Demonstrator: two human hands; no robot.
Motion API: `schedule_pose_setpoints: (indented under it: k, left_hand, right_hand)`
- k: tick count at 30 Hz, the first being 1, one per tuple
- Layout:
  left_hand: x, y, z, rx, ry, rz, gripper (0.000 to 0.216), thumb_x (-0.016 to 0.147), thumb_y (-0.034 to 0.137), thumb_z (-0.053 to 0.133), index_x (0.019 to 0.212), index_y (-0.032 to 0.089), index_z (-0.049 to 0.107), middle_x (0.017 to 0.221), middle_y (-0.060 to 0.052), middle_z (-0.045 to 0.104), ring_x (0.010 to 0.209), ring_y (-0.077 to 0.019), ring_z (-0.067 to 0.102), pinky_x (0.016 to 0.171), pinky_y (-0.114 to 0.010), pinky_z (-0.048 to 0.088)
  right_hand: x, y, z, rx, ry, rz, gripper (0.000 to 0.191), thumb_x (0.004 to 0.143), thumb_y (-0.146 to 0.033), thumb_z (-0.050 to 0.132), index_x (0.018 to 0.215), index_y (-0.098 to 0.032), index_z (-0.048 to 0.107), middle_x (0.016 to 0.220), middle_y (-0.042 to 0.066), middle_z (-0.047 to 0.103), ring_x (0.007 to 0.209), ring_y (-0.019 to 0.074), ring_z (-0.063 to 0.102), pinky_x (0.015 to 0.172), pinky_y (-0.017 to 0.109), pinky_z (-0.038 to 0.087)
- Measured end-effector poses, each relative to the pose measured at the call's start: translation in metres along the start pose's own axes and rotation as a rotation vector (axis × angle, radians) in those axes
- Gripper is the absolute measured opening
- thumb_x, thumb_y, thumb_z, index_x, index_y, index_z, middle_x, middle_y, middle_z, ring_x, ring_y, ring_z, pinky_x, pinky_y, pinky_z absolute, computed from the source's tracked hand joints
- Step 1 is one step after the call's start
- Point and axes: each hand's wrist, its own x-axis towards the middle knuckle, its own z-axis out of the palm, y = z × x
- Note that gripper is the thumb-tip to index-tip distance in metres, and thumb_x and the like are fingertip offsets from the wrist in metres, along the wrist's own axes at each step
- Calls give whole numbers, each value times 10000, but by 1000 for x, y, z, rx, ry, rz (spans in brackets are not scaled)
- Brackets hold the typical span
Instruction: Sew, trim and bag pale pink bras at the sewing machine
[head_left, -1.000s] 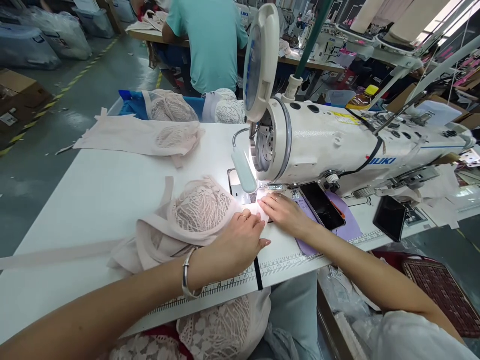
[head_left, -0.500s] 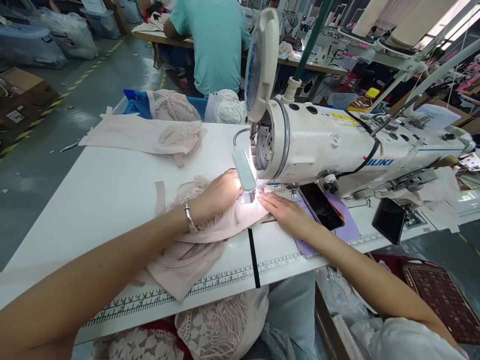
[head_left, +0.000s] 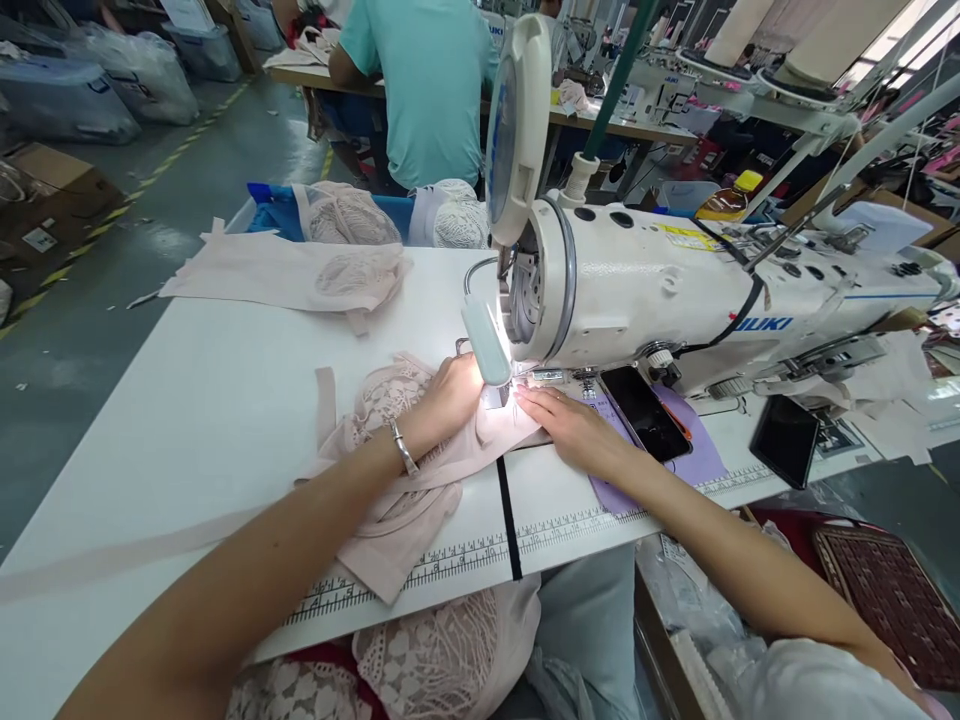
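Observation:
A pale pink lace bra (head_left: 381,400) lies bunched on the white table, one edge running under the needle area of the white sewing machine (head_left: 615,285). My left hand (head_left: 451,395) is closed on the fabric just left of the needle, its fingertips partly hidden behind the small lamp (head_left: 486,343). To the needle's right, my right hand (head_left: 564,420) lies flat, fingers stretched out and pressing on the bra's edge. The lamp lights the cloth between both hands. A thin pink strip (head_left: 150,545) trails left beneath my left forearm.
Another pink lace piece (head_left: 281,268) lies at the table's far side, before a blue bin (head_left: 274,210) of bra cups. A phone (head_left: 645,412) rests on purple paper (head_left: 705,455) right of my hand. More lace bras (head_left: 450,650) sit on my lap. A person (head_left: 420,90) sits ahead.
My left forearm and wrist have shifted right, and the bra's loose part has slid right with them. My right hand stays nearly in place on the fabric.

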Motion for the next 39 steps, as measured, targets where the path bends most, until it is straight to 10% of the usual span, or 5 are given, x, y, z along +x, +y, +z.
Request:
schedule_pose_setpoints:
  k: [6, 13, 39]
  left_hand:
    - [-4, -2, 4, 48, 45, 70, 294, 860, 194, 417, 611, 230, 264, 585, 27, 320, 544, -132, 304, 551, -278, 322]
    - [-3, -2, 3, 153, 38, 54, 295, 893, 213, 393, 617, 228, 288, 589, 13, 363, 553, -144, 351, 589, -290, 360]
    - [-2, -2, 4, 152, 68, 10, 293, 872, 213, 427, 616, 226, 285, 597, 0, 435, 553, -147, 418, 599, -297, 400]
  right_hand:
    - [8, 11, -8, 5, -140, 129, 772, 786, 73, 307, 1462, -254, 484, 1503, 23, 496, 1249, 213, 588, 876, 345, 600]
    - [6, 14, 2, 105, -73, 128, 727, 814, 54, 315, 1443, -255, 509, 1500, 15, 497, 1328, 204, 526, 1100, 423, 474]
    - [12, -1, -4, 64, -95, 261, 685, 850, -8, 276, 1438, -276, 501, 1372, 39, 611, 1088, 227, 637, 1092, 510, 413]
